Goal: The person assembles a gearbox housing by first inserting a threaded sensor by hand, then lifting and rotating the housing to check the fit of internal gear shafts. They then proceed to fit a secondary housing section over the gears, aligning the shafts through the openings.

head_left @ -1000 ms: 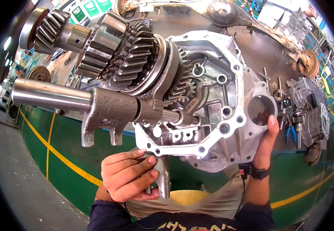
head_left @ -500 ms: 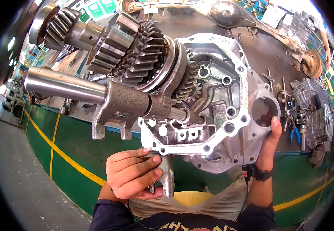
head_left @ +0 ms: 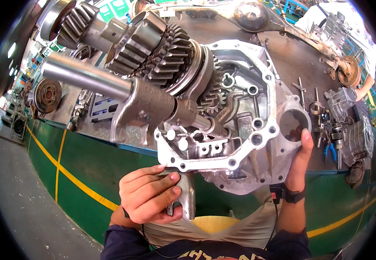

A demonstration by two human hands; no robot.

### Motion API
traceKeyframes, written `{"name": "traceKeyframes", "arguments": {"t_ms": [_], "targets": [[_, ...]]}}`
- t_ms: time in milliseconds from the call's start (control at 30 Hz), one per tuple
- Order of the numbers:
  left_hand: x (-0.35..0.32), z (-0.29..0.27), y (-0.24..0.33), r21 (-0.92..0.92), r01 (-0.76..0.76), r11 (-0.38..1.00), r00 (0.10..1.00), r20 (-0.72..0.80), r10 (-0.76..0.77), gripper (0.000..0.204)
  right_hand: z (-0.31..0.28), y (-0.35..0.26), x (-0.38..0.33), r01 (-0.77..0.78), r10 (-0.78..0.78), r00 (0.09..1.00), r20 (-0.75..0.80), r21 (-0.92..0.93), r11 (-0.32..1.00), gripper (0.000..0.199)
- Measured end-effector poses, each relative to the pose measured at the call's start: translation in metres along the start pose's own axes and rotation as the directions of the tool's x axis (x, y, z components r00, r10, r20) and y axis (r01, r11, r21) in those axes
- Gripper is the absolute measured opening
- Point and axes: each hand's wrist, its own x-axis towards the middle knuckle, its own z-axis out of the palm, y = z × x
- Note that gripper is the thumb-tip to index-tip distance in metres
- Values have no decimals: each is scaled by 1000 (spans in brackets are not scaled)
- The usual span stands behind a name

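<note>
An open silver gearbox housing is held up in front of me, its flange facing me. My left hand is closed around a forked metal lug under the flange's lower left corner. My right hand grips the housing's right side, thumb at the rim of a round opening, fingertips showing inside it. From the housing's left, a gear shaft with helical gears and a bearing sticks out toward the upper left. Below it runs a plain shift rail carrying a shift fork.
Behind stands a dark metal workbench with a rusty axle along its far side. On the right lie a ribbed housing, small shafts and blue pliers. A brake drum stands at left. Another person's hand reaches in.
The held gearbox has tilted a little, its shaft and rail ends shifting right, the rail end also upward. Both my grips stay the same. The other person's hand has moved lower at the right.
</note>
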Motion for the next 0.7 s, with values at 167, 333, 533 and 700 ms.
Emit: {"name": "traceKeyframes", "arguments": {"t_ms": [167, 333, 533, 700], "targets": [[-13, 14, 7, 151, 76, 986, 997, -39, -71, 47, 8, -6, -1, -30, 30, 999, 18, -10, 1000, 61], [37, 32, 7, 207, 166, 964, 982, -124, -142, 55, 24, -21, -1, -81, 85, 995, -51, 72, 994, 54], [114, 43, -5, 262, 114, 958, 975, -213, -57, 35, 12, -23, 8, -229, 253, 965, -65, 252, 940, 64], [136, 62, -3, 324, 77, 943, 948, -316, 31, 30, 6, -32, 14, -277, 304, 950, -77, 248, 928, 67]]}}
